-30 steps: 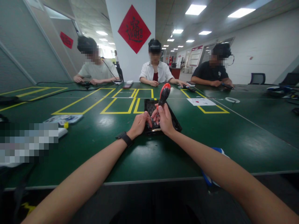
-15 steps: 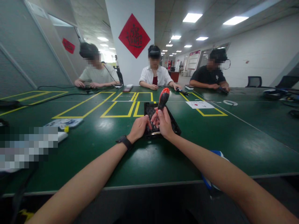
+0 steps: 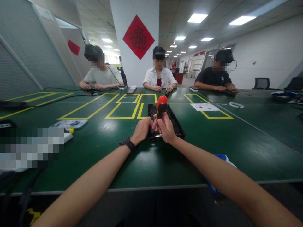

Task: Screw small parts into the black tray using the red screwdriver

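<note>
My right hand (image 3: 167,128) grips a screwdriver (image 3: 162,105) low on its red and black handle, over a black tray (image 3: 178,127). The rounded red end of the handle points up, and my hand hides the shaft and tip. At the tray's near left side is my left hand (image 3: 142,128), its fingers curled together and their tips over the tray edge. Whatever those fingers hold, if anything, is hidden. The tray lies on the green table (image 3: 151,164), its inside dark and partly covered by my hands.
Three people sit along the far side, one handling a black tool (image 3: 167,93). Yellow tape (image 3: 118,118) marks the table. A paper sheet (image 3: 204,107) and a white ring (image 3: 236,105) lie to the right. A blue and white object (image 3: 223,157) sits beneath my right forearm.
The screwdriver handle has swung from leaning right to nearly upright, tipping left. My left hand stays at the tray. The person opposite has brought the black tool in with both hands.
</note>
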Demonstrator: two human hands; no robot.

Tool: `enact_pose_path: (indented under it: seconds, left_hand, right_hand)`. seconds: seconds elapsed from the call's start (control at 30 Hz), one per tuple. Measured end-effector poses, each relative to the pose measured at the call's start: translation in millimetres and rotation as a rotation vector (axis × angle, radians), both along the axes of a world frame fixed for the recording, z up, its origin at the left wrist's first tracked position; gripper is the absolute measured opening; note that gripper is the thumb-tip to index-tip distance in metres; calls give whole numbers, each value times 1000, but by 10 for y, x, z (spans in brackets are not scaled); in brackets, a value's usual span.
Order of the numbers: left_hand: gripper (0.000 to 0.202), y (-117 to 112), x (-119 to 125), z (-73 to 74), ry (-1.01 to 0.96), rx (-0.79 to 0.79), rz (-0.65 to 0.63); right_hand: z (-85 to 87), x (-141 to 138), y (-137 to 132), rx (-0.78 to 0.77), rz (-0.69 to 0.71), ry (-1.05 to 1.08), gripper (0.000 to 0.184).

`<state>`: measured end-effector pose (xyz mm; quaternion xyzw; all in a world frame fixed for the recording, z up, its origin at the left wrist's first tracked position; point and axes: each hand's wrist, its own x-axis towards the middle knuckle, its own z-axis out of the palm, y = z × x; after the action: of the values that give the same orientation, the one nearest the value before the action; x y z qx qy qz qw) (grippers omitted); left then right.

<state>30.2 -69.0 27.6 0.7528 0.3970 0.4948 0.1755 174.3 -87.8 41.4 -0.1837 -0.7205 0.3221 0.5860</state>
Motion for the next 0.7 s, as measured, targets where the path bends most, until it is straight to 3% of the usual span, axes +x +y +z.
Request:
enact_pose_path:
  seconds: [0.57, 0.7]
  left_hand:
    - [58, -4, 12, -15, -29, -11, -81]
    - [56, 8, -4, 2, 93, 28, -40]
  right_hand:
    - [-15, 3, 2, 10, 21, -31, 27]
    - [6, -5, 13, -12, -25, 62, 25]
